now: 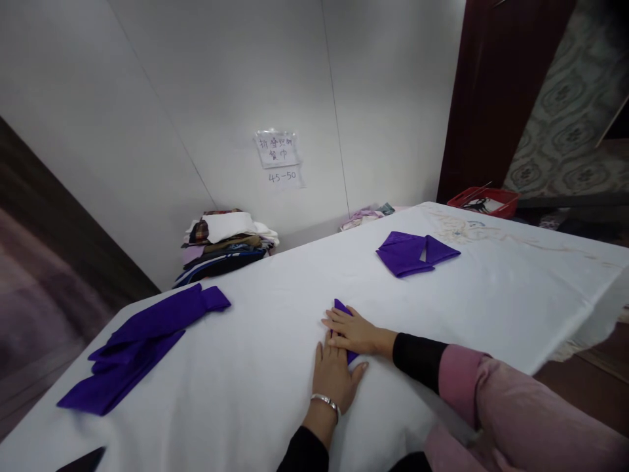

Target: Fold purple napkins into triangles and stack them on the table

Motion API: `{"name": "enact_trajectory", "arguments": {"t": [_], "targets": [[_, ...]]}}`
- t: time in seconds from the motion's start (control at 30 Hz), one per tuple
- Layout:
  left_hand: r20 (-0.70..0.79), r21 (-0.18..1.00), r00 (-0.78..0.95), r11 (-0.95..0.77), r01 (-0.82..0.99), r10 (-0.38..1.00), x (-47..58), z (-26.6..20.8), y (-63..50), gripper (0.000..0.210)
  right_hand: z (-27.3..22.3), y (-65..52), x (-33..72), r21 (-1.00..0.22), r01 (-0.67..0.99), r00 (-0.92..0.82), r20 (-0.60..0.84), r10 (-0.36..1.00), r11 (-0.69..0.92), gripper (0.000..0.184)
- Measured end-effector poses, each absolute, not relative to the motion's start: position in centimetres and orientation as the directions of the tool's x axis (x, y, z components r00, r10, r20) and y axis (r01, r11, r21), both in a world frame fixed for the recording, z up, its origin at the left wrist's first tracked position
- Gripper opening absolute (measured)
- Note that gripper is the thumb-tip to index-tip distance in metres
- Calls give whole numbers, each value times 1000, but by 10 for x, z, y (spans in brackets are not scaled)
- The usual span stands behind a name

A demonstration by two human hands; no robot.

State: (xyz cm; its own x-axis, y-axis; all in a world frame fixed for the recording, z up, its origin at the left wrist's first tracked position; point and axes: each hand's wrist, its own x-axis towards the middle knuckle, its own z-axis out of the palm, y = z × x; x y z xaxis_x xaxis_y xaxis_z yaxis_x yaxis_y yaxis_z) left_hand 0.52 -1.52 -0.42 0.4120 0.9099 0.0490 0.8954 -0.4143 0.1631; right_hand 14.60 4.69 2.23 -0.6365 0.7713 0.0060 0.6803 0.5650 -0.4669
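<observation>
A folded purple napkin (340,305) lies on the white tablecloth (246,393) in front of me, mostly hidden beneath my hands. My left hand (335,373), with a silver bracelet at the wrist, rests flat on its near part, fingers pointing away from me. From the right, my right hand (358,332) presses flat across the napkin, its fingers stretched out and partly over the left fingertips. Only a pointed tip and a strip at the right edge of the cloth show. Farther right is a folded purple napkin (400,254) with pointed ends.
Several loosely piled purple cloths (142,337) lie on the left. A dark flat object (83,461) sits at the near left edge. Behind the table are a stack of folded clothes (226,239) and a wall sign (278,149). A red basket (506,204) stands at the far right.
</observation>
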Motion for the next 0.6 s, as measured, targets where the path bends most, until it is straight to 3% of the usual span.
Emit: {"name": "enact_trajectory", "arguments": {"t": [0.43,0.6], "targets": [[19,159,404,-401,902,915,8,3,-16,80,33,49,157,-484,689,-630,-33,776,540,66],[22,173,404,-402,899,914,7,0,-15,82,38,27,169,-453,645,-651,94,753,615,66]]}}
